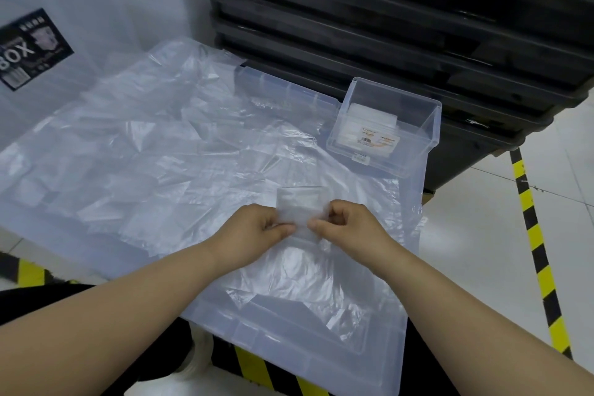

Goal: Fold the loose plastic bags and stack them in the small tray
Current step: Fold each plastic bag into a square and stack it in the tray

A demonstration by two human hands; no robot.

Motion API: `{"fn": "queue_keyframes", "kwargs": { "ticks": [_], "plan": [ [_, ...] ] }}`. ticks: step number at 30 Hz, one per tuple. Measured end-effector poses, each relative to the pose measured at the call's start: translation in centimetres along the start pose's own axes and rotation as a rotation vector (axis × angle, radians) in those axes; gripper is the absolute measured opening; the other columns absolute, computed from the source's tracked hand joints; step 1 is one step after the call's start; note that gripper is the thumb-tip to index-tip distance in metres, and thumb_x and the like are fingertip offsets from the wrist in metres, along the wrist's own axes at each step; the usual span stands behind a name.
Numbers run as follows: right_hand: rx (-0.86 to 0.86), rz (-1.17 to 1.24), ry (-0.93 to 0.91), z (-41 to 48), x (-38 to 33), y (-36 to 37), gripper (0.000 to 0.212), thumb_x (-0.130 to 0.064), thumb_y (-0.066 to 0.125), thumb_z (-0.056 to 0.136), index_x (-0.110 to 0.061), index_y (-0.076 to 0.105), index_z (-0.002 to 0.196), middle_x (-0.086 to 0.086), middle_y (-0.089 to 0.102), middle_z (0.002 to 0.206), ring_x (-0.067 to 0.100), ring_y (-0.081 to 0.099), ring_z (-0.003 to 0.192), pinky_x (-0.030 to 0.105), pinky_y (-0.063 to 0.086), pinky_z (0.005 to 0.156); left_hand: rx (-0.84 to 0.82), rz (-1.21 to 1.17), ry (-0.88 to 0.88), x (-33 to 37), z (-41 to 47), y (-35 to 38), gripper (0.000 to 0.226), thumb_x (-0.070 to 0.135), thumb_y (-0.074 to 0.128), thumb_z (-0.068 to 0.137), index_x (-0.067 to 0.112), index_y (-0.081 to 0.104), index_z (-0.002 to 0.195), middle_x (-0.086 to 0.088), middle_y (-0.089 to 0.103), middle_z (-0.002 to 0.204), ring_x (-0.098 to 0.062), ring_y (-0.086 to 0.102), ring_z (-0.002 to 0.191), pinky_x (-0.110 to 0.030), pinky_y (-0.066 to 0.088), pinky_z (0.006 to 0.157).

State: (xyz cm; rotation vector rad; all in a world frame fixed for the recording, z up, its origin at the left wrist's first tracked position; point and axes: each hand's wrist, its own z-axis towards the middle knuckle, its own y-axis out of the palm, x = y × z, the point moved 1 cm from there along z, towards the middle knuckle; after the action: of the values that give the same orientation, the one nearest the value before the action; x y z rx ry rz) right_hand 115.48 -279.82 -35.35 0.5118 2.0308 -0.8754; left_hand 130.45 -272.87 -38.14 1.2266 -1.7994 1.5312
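Clear plastic bag (300, 206) pinched between left hand (257, 230) and right hand (348, 225).

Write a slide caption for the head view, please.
Left hand and right hand pinch a folded clear bag above loose plastic bags covering a clear storage box, beside the small tray.

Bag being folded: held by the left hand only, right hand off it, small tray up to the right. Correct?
Not quite. Both hands hold the bag: the left hand and the right hand each pinch it, as the head view shows. The small tray is indeed up to the right.
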Motion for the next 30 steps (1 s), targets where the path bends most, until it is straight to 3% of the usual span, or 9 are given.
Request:
{"fn": "queue_keyframes", "kwargs": {
  "ticks": [4, 6, 11, 15, 19, 21, 23, 25, 30],
  "plan": [
    [0.097, -0.002, 0.076, 1.0, 0.1, 0.5, 0.024, -0.015, 0.060, 0.087, -0.004, 0.052, 0.068, 0.003, 0.053, 0.060, 0.015, 0.048, 0.059, 0.022, 0.038, 0.058, 0.032, -0.086, -0.051, 0.5, 0.4, -0.1, 0.018, 0.018, 0.065, 0.085, 0.000, 0.064, 0.083, -0.006, 0.062, 0.070, -0.013, 0.056, 0.066, -0.021, 0.040, 0.065],
    [0.112, -0.027, 0.114, 1.4, 0.1, 0.5, 0.030, -0.016, 0.060, 0.087, -0.009, 0.046, 0.061, 0.001, 0.054, 0.059, 0.016, 0.051, 0.059, 0.021, 0.039, 0.057, 0.072, -0.135, -0.082, 0.5, 0.6, 0.0, 0.011, 0.019, 0.065, 0.084, 0.014, 0.060, 0.093, -0.006, 0.065, 0.073, -0.016, 0.060, 0.070, -0.018, 0.042, 0.067],
    [0.125, -0.052, 0.169, 1.7, 0.0, 0.4, 0.035, -0.011, 0.061, 0.084, -0.013, 0.045, 0.053, -0.003, 0.055, 0.052, 0.009, 0.056, 0.051, 0.010, 0.037, 0.043, 0.204, 0.045, -0.100, 0.7, 0.5, -0.2, 0.048, 0.024, 0.062, 0.086, 0.021, 0.042, 0.130, 0.013, 0.057, 0.067, -0.013, 0.055, 0.075, -0.024, 0.040, 0.070],
    [0.135, -0.075, 0.184, 1.9, 0.1, 0.5, 0.035, -0.011, 0.061, 0.083, -0.012, 0.043, 0.053, 0.001, 0.054, 0.051, 0.007, 0.054, 0.047, 0.009, 0.034, 0.040, 0.376, 0.424, 0.165, 0.8, 0.3, -0.3, 0.041, 0.030, 0.053, 0.088, 0.011, 0.052, 0.125, 0.002, 0.061, 0.084, -0.022, 0.058, 0.083, -0.030, 0.043, 0.073],
    [0.122, -0.097, 0.180, 1.9, 0.3, 0.5, 0.032, -0.009, 0.060, 0.083, -0.011, 0.043, 0.056, 0.003, 0.054, 0.051, 0.005, 0.049, 0.038, 0.010, 0.036, 0.037, 0.318, 0.768, 0.469, -0.2, 0.5, 1.4, 0.046, 0.031, 0.033, 0.088, 0.008, 0.069, 0.103, -0.008, 0.069, 0.103, -0.026, 0.067, 0.095, -0.044, 0.053, 0.076],
    [0.120, -0.077, 0.187, 2.0, 0.2, 0.5, 0.027, -0.007, 0.059, 0.083, -0.010, 0.045, 0.061, 0.003, 0.054, 0.052, 0.008, 0.049, 0.037, 0.013, 0.038, 0.036, 0.142, 0.795, 0.419, -0.2, 0.6, 1.7, 0.054, 0.034, 0.024, 0.089, 0.009, 0.064, 0.115, -0.009, 0.063, 0.120, -0.023, 0.061, 0.111, -0.039, 0.045, 0.093],
    [0.122, -0.080, 0.204, 1.9, 0.2, 0.6, 0.017, -0.008, 0.057, 0.085, -0.011, 0.046, 0.074, 0.004, 0.055, 0.056, 0.009, 0.049, 0.038, 0.014, 0.040, 0.037, -0.016, 0.721, 0.327, 0.0, 0.7, 1.6, 0.077, 0.044, 0.004, 0.080, 0.012, 0.041, 0.138, -0.008, 0.035, 0.147, -0.020, 0.033, 0.136, -0.027, 0.008, 0.110],
    [0.146, -0.136, 0.196, 1.6, -0.2, 0.4, 0.015, -0.012, 0.056, 0.087, -0.013, 0.042, 0.093, 0.004, 0.056, 0.066, 0.014, 0.053, 0.048, 0.019, 0.043, 0.045, -0.042, 0.742, 0.280, -0.1, 0.9, 1.7, 0.092, 0.049, -0.016, 0.066, 0.020, 0.014, 0.148, 0.003, 0.005, 0.156, -0.011, 0.003, 0.143, -0.020, -0.016, 0.104],
    [0.383, -0.744, -0.062, 1.1, -0.2, 0.9, 0.041, -0.018, 0.050, 0.092, -0.010, 0.039, 0.131, 0.008, 0.048, 0.122, 0.026, 0.048, 0.114, 0.031, 0.038, 0.089, -0.033, 0.834, 0.289, -0.2, 1.3, 2.0, 0.096, 0.049, -0.024, 0.059, 0.023, 0.000, 0.148, 0.006, -0.007, 0.156, -0.007, -0.010, 0.142, -0.020, -0.024, 0.099]
  ]
}}
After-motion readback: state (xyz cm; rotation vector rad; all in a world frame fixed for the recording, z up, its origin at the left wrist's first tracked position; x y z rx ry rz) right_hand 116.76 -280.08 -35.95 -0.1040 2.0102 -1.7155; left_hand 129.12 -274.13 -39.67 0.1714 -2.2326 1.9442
